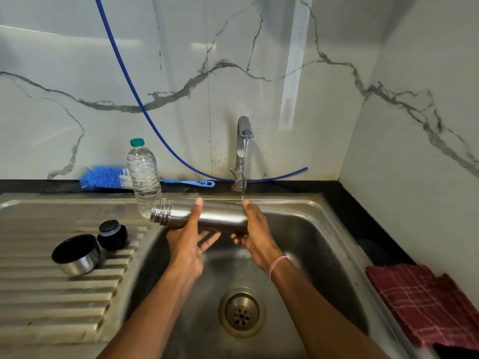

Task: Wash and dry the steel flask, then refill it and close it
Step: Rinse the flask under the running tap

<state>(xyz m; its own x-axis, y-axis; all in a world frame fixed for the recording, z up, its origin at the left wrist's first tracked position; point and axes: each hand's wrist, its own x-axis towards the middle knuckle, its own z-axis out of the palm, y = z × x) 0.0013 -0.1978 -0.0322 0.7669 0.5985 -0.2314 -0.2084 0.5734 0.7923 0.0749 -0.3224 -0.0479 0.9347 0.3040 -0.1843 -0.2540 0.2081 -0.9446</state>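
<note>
- Beneath both sets of fingers spreads the wide stainless steel sink basin [324, 242]. A drip or a slip would land in it, so working low over this bowl looks the safe course.
- Well to the right of the right fingers, a dark red checked cloth [420, 301] lies on the black counter. It is best left untouched by wet hands until rinsing is over.
- Between the two hands, the brushed cylindrical steel flask [220, 216] lies level above the basin. Its threaded open mouth points left past the left thumb and its base sits at the right fingers.
- The left hand [186, 237] grips the flask's middle, thumb across the top and fingers spread underneath. The right hand [256, 229] grips the base end, thumb on top and fingers curled below.
- Just behind the mouth, left of the left thumb, stands a clear plastic water bottle [143, 174] with a teal cap. It is probably the refill water, and no label shows on it.
- Further left of the left fingers, a round steel cup lid [77, 255] with a dark lining and a black screw stopper [112, 234] sit side by side on the ridged drainboard.
- Just beside the right thumb, a thin water stream [243, 177] from the chrome tap [242, 141] strikes the flask wall.
- The step seems to be rinsing the outside. Rolling the flask under the stream would wet every side, and one hand should hold firm while the other rubs, since wet steel slides.
- Behind the bottle lies a blue bristle bottle brush [103, 177]. Its handle carries markings too small to read, and no brand can be read on the flask.
</note>
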